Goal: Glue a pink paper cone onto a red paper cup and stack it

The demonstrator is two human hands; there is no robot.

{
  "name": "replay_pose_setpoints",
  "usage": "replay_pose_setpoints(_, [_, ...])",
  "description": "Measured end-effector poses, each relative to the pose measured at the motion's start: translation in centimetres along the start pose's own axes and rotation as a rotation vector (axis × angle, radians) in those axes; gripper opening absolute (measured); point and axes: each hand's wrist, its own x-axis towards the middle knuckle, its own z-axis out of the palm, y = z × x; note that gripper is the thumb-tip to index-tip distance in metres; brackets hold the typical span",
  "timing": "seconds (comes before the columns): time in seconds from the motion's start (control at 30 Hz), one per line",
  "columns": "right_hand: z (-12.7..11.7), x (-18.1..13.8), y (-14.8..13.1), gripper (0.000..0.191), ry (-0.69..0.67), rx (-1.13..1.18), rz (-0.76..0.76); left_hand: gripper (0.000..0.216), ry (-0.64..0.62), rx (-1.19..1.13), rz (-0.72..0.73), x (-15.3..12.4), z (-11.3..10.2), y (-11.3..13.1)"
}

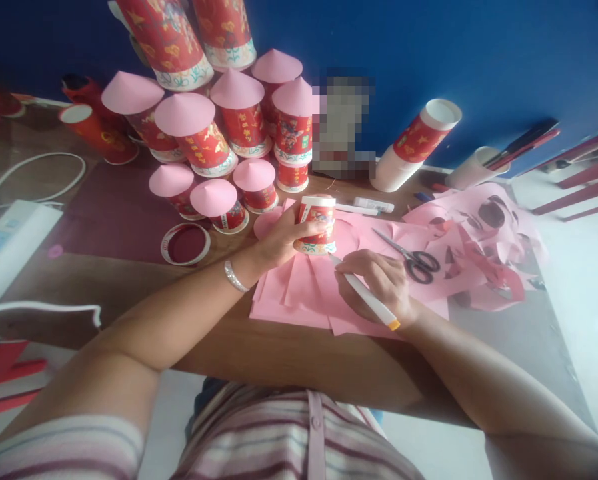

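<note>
My left hand [280, 239] is wrapped round a small red decorated paper tube [317, 227] with white bands at its top and bottom. It is held above pink paper sheets [306, 300]. In my right hand [376, 285] is a white marker [367, 298] with an orange end; its tip points at the tube's lower white band. Whether the tip touches the band, I cannot tell. Grey-handled scissors [415, 261] lie to the right of my right hand. Left of the tube stand several red tubes with pink paper cone tops [213, 195].
Pink paper scraps [483, 233] cover the right side. A taller red and white tube [416, 143] and a pen holder [479, 167] stand against the blue wall. A white ring [185, 244] lies at left, near a white power strip [19, 247] with cables.
</note>
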Motion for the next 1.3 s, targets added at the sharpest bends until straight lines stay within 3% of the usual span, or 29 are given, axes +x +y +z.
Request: replay_pose_setpoints(1.3, [-0.11, 0.26, 0.06, 0.024, -0.042, -0.001, 0.008, 0.038, 0.018, 0.018, 0.003, 0.14, -0.27, -0.37])
